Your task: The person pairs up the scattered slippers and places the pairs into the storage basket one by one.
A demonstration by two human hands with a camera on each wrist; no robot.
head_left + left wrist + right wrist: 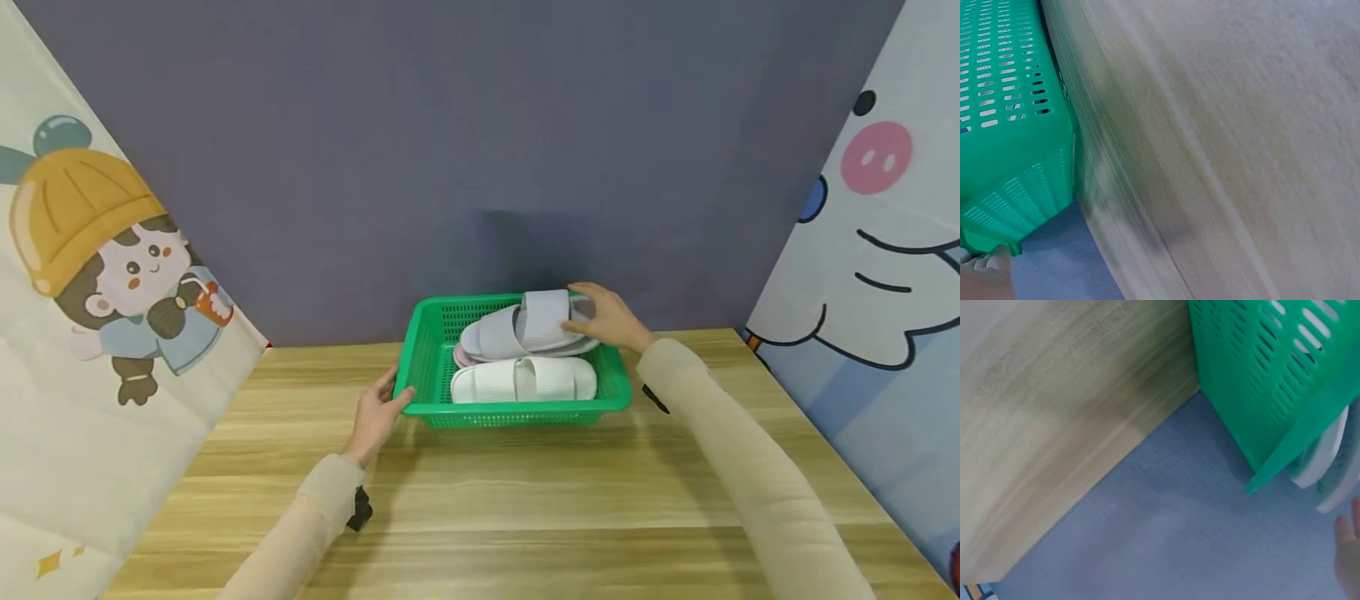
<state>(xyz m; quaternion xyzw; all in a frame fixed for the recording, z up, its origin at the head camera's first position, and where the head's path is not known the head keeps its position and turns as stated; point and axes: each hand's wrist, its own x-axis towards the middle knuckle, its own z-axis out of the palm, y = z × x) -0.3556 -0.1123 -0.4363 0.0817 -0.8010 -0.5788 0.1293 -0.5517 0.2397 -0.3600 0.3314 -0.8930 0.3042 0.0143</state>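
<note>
A green plastic basket [517, 408] with slotted walls sits on the wooden table, against the dark back wall. My left hand [377, 417] grips its left rim at the near corner, thumb over the edge; the left wrist view shows the thumb on the green rim [1010, 249]. In the basket's front half lies a white slipper pair [525, 380]. Behind it, a grey slipper [546, 321] rests tilted on another grey slipper [493, 335]. My right hand [611, 318] holds the upper one by its right end, thumb and fingers on opposite sides. Something pink [462, 357] peeks out underneath.
The wooden table [510, 508] stretches toward me and to both sides of the basket. A dark grey-blue wall [480, 150] rises right behind the basket. Cartoon-printed sheets hang at the left [45, 400] and right [885, 275].
</note>
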